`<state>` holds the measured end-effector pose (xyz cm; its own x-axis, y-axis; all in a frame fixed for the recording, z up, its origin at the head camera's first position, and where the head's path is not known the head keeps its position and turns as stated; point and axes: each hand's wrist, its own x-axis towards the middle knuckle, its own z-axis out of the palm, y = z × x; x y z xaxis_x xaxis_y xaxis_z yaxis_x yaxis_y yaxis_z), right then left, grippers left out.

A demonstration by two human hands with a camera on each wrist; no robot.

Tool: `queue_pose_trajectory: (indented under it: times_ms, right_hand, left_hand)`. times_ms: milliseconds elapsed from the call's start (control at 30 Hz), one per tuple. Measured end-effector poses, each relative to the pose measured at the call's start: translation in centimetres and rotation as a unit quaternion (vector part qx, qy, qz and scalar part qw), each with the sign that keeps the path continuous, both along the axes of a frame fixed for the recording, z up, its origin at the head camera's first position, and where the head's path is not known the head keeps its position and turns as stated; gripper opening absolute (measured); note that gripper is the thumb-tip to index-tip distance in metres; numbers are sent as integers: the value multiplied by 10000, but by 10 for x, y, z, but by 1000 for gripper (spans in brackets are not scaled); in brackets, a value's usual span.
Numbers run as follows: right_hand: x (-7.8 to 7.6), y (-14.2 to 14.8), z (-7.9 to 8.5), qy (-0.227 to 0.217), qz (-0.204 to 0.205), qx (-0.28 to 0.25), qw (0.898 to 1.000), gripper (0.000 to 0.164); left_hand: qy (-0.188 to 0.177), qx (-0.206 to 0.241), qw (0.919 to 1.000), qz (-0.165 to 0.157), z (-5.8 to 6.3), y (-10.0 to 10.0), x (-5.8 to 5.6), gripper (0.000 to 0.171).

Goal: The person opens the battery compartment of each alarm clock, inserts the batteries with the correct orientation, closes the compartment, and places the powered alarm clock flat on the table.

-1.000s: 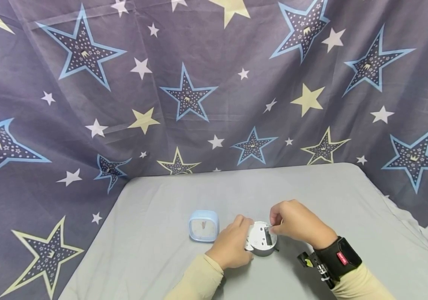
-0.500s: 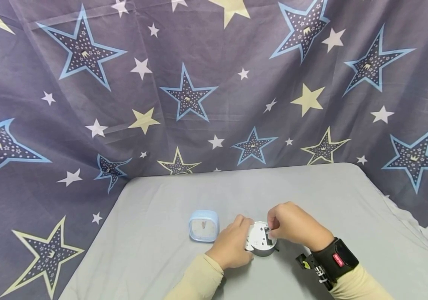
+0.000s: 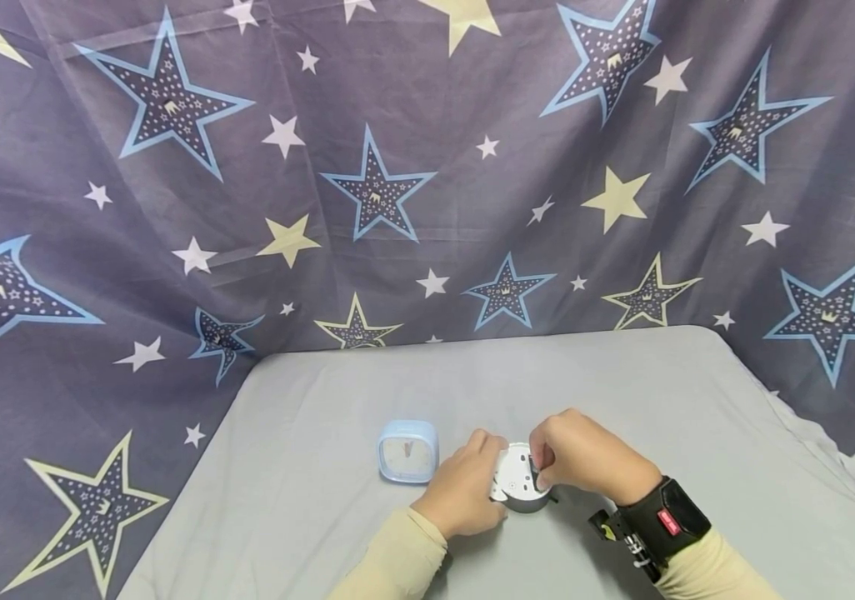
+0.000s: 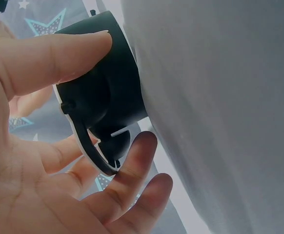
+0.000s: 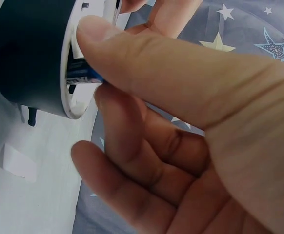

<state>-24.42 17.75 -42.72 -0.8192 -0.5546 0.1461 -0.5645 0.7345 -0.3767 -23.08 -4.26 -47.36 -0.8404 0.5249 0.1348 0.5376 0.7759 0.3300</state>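
Note:
A round alarm clock (image 3: 513, 477) lies face down on the grey cloth, its white back up and its side wall black. My left hand (image 3: 461, 486) grips it from the left; in the left wrist view the thumb (image 4: 78, 51) lies along the black wall, close to the handle (image 4: 91, 148) and a bell. My right hand (image 3: 585, 454) is over the right part of the back, covering much of the dark battery slot. Seen from the right wrist, its thumb and index finger pinch a dark blue battery (image 5: 85, 74) at the slot, with the other fingers loosely bent.
A light blue square clock (image 3: 407, 452) stands upright just left of my left hand. A small white flat piece (image 5: 17, 163) lies on the cloth near the round clock in the right wrist view. A star-patterned curtain (image 3: 427, 150) hangs behind and at both sides.
My right hand has shifted a little left and down over the clock's back, covering more of the battery slot. The left hand and both clocks have stayed in place.

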Motion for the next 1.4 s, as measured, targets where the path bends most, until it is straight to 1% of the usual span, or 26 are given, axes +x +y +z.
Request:
queue_pose_trajectory:
  times_ms: [433, 733, 967, 1167, 1400]
  right_hand:
    - [3, 0, 1, -449, 109, -43, 9989, 20]
    - [3, 0, 1, -335, 249, 28, 9991, 20]
    - [2, -1, -2, -308, 158, 92, 9994, 20]
    - [2, -3, -1, -318, 32, 191, 9993, 17]
    - [2, -4, -2, -189, -146, 314, 9992, 17]
  left_hand:
    - [-87, 24, 10000, 16, 0, -1, 1, 88]
    - [-49, 2, 10000, 34, -1, -1, 1, 87]
    - [-43, -8, 10000, 28, -1, -1, 1, 87]
    - [4, -44, 10000, 8, 0, -1, 1, 88]
    - [4, -104, 9999, 18, -1, 0, -1, 90]
